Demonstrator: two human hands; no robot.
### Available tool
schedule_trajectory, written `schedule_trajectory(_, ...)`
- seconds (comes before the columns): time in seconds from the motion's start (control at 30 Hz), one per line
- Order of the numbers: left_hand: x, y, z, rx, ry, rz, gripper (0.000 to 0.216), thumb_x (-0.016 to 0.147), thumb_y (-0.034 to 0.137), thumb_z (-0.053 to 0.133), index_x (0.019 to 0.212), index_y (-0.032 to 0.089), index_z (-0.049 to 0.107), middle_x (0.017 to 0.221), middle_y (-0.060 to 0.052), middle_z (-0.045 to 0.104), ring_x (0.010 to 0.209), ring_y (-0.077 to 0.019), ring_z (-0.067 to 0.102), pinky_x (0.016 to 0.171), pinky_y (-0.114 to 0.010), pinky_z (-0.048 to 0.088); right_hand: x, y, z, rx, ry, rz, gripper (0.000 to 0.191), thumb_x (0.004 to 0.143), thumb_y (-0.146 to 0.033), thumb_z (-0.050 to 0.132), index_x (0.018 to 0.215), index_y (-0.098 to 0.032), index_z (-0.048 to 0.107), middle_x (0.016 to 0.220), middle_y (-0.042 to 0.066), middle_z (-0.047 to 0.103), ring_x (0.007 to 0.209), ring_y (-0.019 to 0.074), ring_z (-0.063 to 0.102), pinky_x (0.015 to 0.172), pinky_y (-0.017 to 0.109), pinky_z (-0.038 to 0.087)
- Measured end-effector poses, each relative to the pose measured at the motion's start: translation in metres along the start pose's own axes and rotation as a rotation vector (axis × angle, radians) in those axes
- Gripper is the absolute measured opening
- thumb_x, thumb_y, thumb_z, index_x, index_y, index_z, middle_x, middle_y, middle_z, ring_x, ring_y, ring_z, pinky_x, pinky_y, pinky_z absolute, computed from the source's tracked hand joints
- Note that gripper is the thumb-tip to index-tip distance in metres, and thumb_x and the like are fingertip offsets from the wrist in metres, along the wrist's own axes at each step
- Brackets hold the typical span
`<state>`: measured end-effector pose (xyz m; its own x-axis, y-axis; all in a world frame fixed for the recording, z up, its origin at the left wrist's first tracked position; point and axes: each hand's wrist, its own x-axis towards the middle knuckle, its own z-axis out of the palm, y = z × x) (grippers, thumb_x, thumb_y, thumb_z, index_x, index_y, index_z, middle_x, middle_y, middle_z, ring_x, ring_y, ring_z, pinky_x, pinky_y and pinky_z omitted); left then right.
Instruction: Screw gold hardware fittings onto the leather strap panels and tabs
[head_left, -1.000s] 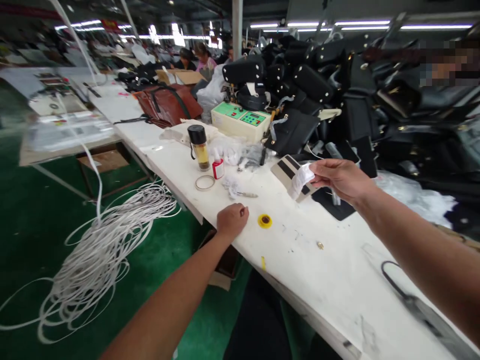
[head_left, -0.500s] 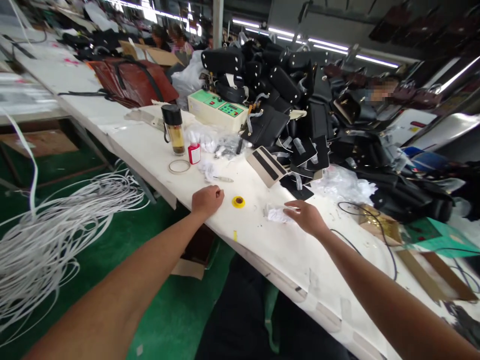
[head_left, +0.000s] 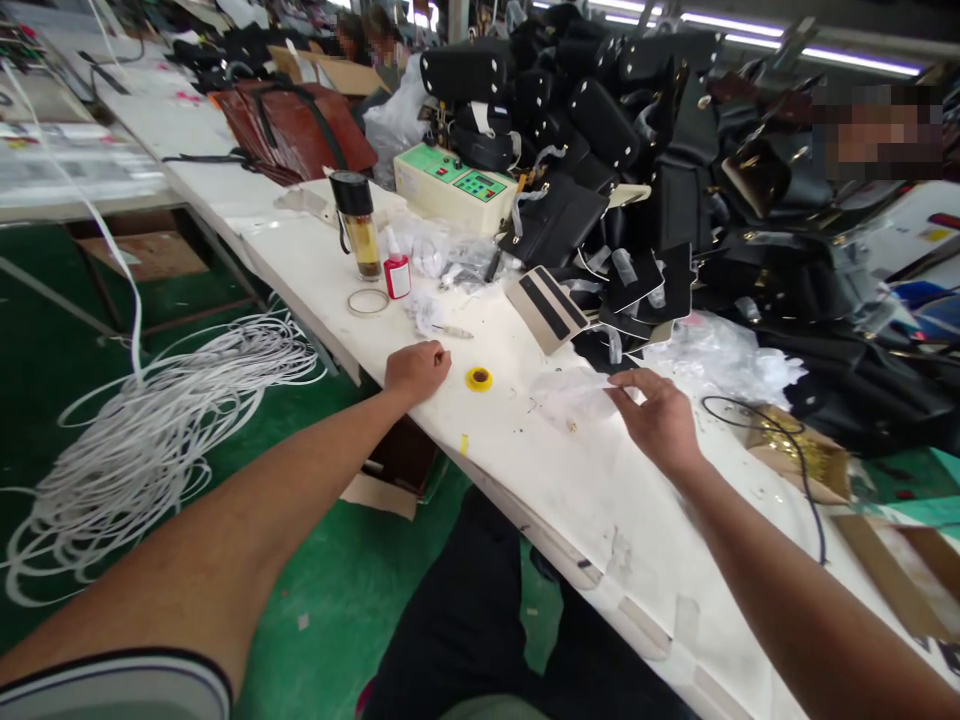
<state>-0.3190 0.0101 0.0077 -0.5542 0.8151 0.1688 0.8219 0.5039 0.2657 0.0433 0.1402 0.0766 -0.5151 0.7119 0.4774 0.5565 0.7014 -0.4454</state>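
Note:
My right hand rests on the white table and presses a piece of white tissue down with closed fingers; the tissue is smeared by motion. My left hand lies as a loose fist near the table's front edge, its fingertips pinched together on something too small to make out. A small yellow tape roll sits between the two hands. A thin metal tool lies just beyond my left hand.
A dark-capped jar, a red-labelled bottle, a tape ring and a green-topped control box stand at the back left. Black bags pile up behind. White cord coils on the green floor. Another person is at the right.
My right hand came down from the air with the white tissue and now pushes it across the table. My left hand has stayed in place.

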Motion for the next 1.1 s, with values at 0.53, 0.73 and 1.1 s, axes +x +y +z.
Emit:
schedule_trajectory(0.53, 0.0, 0.001, 0.002, 0.024, 0.041, 0.014, 0.032, 0.099, 0.044, 0.048, 0.091, 0.022, 0.071, 0.098, -0.008, 0.079, 0.09, -0.0266, 0.071, 0.071, -0.034, 0.04, 0.054, -0.042, -0.063, 0.339, 0.409, 0.093, 0.02, 0.082, -0.037, 0.081, 0.092, -0.02, 0.076, 0.082, 0.003, 0.074, 0.066, 0.0165, 0.064, 0.062, 0.031, 0.051)
schedule_trajectory(0.73, 0.0, 0.0, 0.004, 0.016, 0.052, 0.015, 0.033, 0.099, 0.044, 0.049, 0.09, 0.023, 0.071, 0.096, -0.008, 0.079, 0.088, -0.0269, 0.071, 0.07, -0.034, 0.041, 0.07, -0.058, -0.074, 0.439, 0.51, 0.033, 0.014, 0.078, -0.029, 0.084, 0.086, -0.021, 0.077, 0.079, 0.004, 0.072, 0.062, 0.0171, 0.061, 0.062, 0.034, 0.049)
schedule_trajectory(1.1, 0.002, -0.004, 0.009, -0.004, 0.052, 0.017, 0.033, 0.099, 0.044, 0.048, 0.091, 0.022, 0.071, 0.098, -0.009, 0.078, 0.091, -0.0274, 0.07, 0.071, -0.034, 0.04, 0.027, -0.048, -0.028, -0.009, 0.128, -0.365, 0.007, 0.091, -0.026, 0.066, 0.093, -0.022, 0.071, 0.094, 0.007, 0.076, 0.084, 0.0221, 0.07, 0.077, 0.036, 0.055)
